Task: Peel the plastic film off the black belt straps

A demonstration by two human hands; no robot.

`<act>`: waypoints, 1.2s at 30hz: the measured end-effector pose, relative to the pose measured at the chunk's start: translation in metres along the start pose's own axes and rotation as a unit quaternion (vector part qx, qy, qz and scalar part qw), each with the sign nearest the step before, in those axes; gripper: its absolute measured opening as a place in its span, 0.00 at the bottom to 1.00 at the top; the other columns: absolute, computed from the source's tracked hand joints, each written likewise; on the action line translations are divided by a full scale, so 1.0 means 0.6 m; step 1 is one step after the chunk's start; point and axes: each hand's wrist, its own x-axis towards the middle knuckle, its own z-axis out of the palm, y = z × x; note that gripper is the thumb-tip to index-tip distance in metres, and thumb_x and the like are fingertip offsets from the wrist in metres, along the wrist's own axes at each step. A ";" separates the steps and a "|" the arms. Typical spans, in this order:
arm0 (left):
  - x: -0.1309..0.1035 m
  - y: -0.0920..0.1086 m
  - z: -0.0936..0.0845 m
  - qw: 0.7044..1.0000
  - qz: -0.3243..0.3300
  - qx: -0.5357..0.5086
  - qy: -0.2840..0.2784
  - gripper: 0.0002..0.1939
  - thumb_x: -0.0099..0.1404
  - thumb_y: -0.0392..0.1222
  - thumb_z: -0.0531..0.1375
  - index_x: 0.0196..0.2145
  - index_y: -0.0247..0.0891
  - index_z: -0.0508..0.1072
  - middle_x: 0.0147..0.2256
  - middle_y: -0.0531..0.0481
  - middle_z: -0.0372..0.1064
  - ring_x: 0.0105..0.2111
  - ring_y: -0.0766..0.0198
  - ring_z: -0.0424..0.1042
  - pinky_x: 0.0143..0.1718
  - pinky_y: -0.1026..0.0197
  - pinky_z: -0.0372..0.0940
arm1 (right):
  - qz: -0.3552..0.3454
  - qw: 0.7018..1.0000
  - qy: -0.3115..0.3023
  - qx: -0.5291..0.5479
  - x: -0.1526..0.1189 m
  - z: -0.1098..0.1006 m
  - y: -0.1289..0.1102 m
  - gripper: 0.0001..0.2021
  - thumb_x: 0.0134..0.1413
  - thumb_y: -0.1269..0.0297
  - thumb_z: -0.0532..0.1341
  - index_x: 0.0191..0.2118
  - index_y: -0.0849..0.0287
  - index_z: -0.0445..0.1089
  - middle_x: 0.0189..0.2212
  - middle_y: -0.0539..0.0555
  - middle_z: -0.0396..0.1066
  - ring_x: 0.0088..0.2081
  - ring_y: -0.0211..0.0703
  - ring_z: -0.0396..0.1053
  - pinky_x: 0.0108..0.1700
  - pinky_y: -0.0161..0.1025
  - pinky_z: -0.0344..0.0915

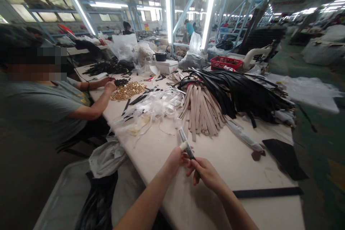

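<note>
Over the near part of the table, my left hand (175, 160) and my right hand (205, 173) meet on a narrow black strip (190, 153) whose far part is covered in clear, shiny plastic. My left thumb wears a white finger cover and presses against the strip's side. The fingers of my right hand pinch its dark near end. Just beyond my hands lie a fanned bundle of beige straps (201, 111) and a heap of crumpled clear plastic film (161, 102). Long black straps (242, 93) are piled behind, to the right.
At the left, a co-worker (48, 107) handles small parts beside gold-coloured metal pieces (128, 91). A plastic-wrapped bundle (244, 134), a black sheet (284, 158) and a long black strip (268, 192) lie on the right. A red basket (226, 63) stands behind; a grey bin (63, 194) sits below left.
</note>
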 end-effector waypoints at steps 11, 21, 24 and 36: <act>0.014 -0.005 0.017 0.984 0.145 -0.072 0.077 0.21 0.64 0.57 0.60 0.33 0.33 0.75 0.32 0.43 0.75 0.30 0.61 0.74 0.30 0.63 0.65 | 0.000 1.000 0.002 -0.009 -0.018 0.004 -0.007 0.20 0.61 0.45 0.57 0.39 0.61 0.70 0.30 0.56 0.79 0.18 0.38 0.70 0.21 0.33 0.63; 0.004 -0.020 0.030 0.983 0.146 -0.029 0.107 0.21 0.62 0.58 0.60 0.32 0.34 0.75 0.28 0.46 0.73 0.28 0.61 0.73 0.32 0.61 0.68 | -0.016 0.999 0.000 -0.040 -0.016 -0.010 -0.003 0.21 0.63 0.46 0.55 0.35 0.62 0.71 0.26 0.54 0.76 0.19 0.38 0.71 0.22 0.33 0.65; 0.003 -0.014 0.027 0.971 0.192 -0.014 0.144 0.19 0.63 0.56 0.60 0.33 0.34 0.76 0.30 0.45 0.74 0.31 0.61 0.75 0.38 0.60 0.69 | -0.017 0.999 -0.002 -0.031 -0.016 -0.014 0.004 0.23 0.65 0.45 0.53 0.37 0.62 0.71 0.29 0.55 0.77 0.20 0.37 0.70 0.23 0.32 0.64; -0.010 -0.057 0.044 0.977 0.131 -0.081 0.149 0.17 0.60 0.53 0.62 0.33 0.33 0.76 0.30 0.46 0.74 0.29 0.62 0.73 0.32 0.63 0.68 | 0.038 0.995 -0.077 -0.048 -0.034 -0.030 -0.008 0.23 0.64 0.46 0.53 0.35 0.62 0.71 0.23 0.52 0.75 0.15 0.34 0.65 0.17 0.29 0.57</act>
